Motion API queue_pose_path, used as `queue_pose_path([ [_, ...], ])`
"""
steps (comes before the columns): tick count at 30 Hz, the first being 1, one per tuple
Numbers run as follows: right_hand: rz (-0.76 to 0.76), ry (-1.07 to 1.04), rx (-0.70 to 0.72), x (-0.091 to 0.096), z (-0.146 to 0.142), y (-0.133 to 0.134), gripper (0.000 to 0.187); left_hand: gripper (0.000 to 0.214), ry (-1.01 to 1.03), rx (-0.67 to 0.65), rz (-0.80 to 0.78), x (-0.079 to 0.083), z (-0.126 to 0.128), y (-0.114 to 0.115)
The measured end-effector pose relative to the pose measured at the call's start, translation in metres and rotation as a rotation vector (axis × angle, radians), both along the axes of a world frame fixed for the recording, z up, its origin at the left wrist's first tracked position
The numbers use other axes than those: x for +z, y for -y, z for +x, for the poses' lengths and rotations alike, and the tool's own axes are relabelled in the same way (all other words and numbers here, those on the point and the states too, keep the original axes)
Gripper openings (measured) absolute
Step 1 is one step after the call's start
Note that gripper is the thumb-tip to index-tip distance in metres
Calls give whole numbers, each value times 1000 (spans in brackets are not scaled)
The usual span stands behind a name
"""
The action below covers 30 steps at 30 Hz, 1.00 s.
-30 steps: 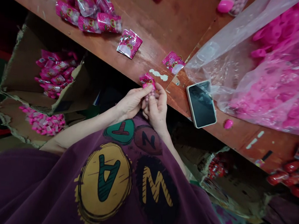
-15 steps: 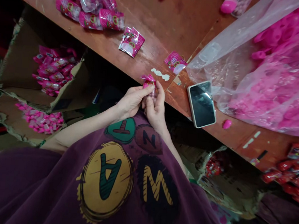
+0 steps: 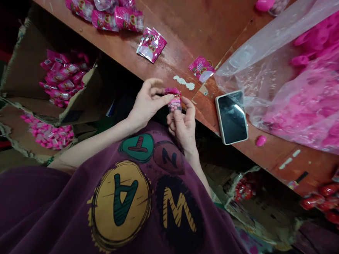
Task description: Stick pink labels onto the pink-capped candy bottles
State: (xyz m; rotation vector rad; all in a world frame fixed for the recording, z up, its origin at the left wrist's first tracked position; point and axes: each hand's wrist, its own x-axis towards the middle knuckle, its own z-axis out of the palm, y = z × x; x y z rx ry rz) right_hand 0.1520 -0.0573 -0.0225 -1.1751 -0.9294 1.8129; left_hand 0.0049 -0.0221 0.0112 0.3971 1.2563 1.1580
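Observation:
A small clear container of pink candies point(image 3: 175, 105) with a pink printed wrapper point(image 3: 172, 91) around its upper part is held just off the table edge. My right hand point(image 3: 184, 125) is closed around its lower part, thumb in front. From the other side, my left hand point(image 3: 146, 104) pinches at the wrapper, thumb on its front and fingers curled behind. Part of the container is hidden by my fingers. On the table beyond lie a pink wrapper point(image 3: 152, 45) and another flat wrapper point(image 3: 202, 68).
Wrapped candy containers point(image 3: 103, 20) are piled at the table's left. A phone point(image 3: 232, 118) lies right of my hands, near a clear bag of pink plastic parts point(image 3: 307, 109). Red packets point(image 3: 331, 196) sit far right. Below the edge, a cardboard box point(image 3: 22, 74) holds pink packets.
My left hand has lifted and opened out somewhat, its fingers shifting along the wrapper. The container and right hand have moved slightly right and down, showing more candies.

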Motion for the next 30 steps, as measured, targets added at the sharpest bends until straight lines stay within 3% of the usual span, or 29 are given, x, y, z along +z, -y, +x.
queue_pose_path([
  [4,8,36,33,1,4,0,57,15,-246,-105,96,-7,-14,-12],
  [7,-5,-15,83,3,8,1,56,18,-307,-130,114,-8,-22,-21],
  [13,-35,-121,93,1,14,-4,56,29,27,-71,-40,-1,-23,-17],
  [16,14,-87,78,-2,14,-7,62,39,175,-119,-100,1,-15,-7],
  [20,87,65,86,-7,5,-4,71,35,246,-239,-123,-1,0,2],
  [24,219,220,-101,-15,-10,-1,72,31,281,-216,-135,-4,14,5],
  [30,107,109,-23,-11,-11,-6,66,31,306,-246,-156,0,9,3],
])
